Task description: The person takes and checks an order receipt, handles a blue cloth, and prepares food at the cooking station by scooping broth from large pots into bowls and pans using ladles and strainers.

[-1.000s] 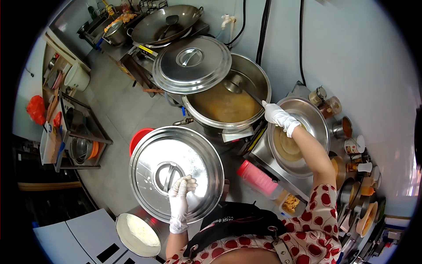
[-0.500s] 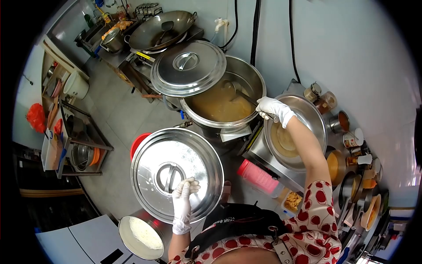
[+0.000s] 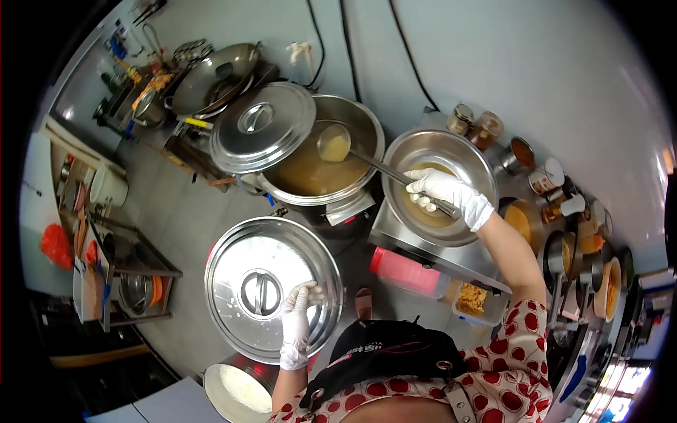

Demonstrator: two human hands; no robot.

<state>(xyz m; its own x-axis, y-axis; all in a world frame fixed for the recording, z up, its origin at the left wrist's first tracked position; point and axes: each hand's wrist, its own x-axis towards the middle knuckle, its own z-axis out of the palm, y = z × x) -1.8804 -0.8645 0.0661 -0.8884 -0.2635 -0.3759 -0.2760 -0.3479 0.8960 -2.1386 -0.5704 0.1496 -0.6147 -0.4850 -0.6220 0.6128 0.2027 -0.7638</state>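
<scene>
My right hand (image 3: 444, 192), in a white glove, is closed around the long handle of a metal ladle (image 3: 381, 166). The ladle's bowl, with cloudy liquid in it, hangs over the large steel stockpot (image 3: 379, 134) of brown broth. Beneath my right hand is a wide steel basin (image 3: 486, 166) with some liquid. My gloved left hand (image 3: 300, 307) has its fingers curled in, above a big round steel lid (image 3: 229, 321), to the right of that lid's handle; I see nothing in it. A second lid (image 3: 282, 137) covers part of the stockpot's left side.
A wok (image 3: 236, 60) stands at the back left. Jars (image 3: 486, 127) and pots line the right wall. A pink-red container (image 3: 405, 271) and a box of yellowish crumbly food (image 3: 472, 299) lie in front of the basin. A white-filled bucket (image 3: 240, 391) is at the lower left.
The ladle has risen out of the broth with liquid in its bowl, and my right hand has moved over the basin. My left hand stays above the lid. The camera view has shifted.
</scene>
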